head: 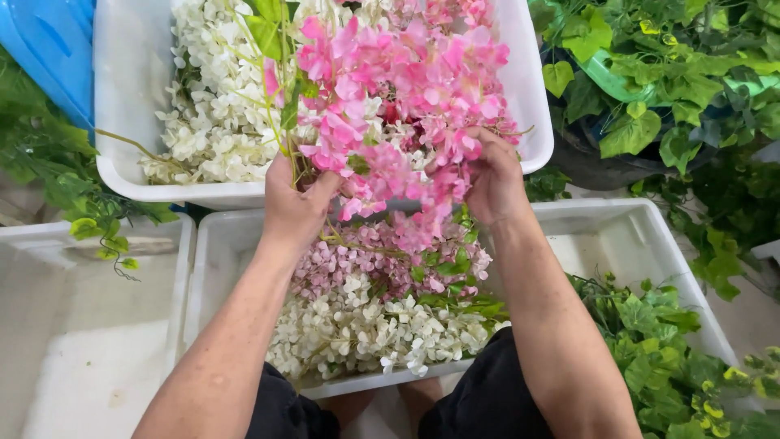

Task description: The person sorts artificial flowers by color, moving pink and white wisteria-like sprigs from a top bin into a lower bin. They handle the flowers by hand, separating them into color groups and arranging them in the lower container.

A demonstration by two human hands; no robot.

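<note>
Both of my hands hold up a bunch of bright pink artificial flower sprays [398, 106] with green leaves. My left hand [294, 203] grips the stems at the bunch's lower left, my right hand [493, 180] closes on its lower right side. The bunch hangs over a white plastic crate [223, 260] in front of me, which holds pale pink flower sprays [366, 260] and white flower sprays [366, 333].
A second white crate [130, 106] behind holds white flowers [211, 114]. A white crate [49, 325] stands at the left. Green leafy vines [658, 349] lie at the right, more foliage [666, 73] at the top right, a blue bin [49, 49] at top left.
</note>
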